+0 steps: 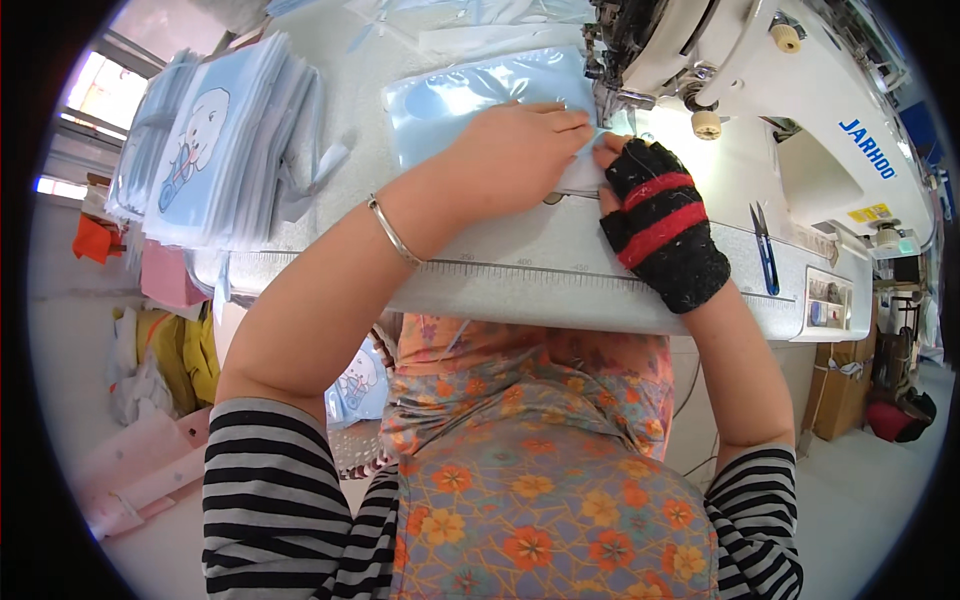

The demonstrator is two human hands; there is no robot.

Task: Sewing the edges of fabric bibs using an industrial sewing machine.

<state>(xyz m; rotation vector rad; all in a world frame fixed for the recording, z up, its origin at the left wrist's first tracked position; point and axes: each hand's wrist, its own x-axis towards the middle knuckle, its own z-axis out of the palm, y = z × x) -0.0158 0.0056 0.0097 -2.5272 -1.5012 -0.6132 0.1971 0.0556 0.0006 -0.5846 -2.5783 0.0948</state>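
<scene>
A shiny light-blue plastic piece, apparently a flat pouch, lies on the sewing machine's bed, its right edge close to the needle area. My left hand rests flat on it, fingers stretched toward the machine head. On my right hand is a black fingerless glove with red stripes. Its bare fingertips are closed on the piece's near right corner, just beside the left fingertips. White material shows under that corner. The white sewing machine stands at the right, its lamp lighting the spot by the presser foot.
Thread snips with blue handles lie right of my gloved hand. At the left is a thick stack of blue printed pouches. A ruler strip runs along the table's front edge. Plastic scraps lie at the back. A cardboard box stands below right.
</scene>
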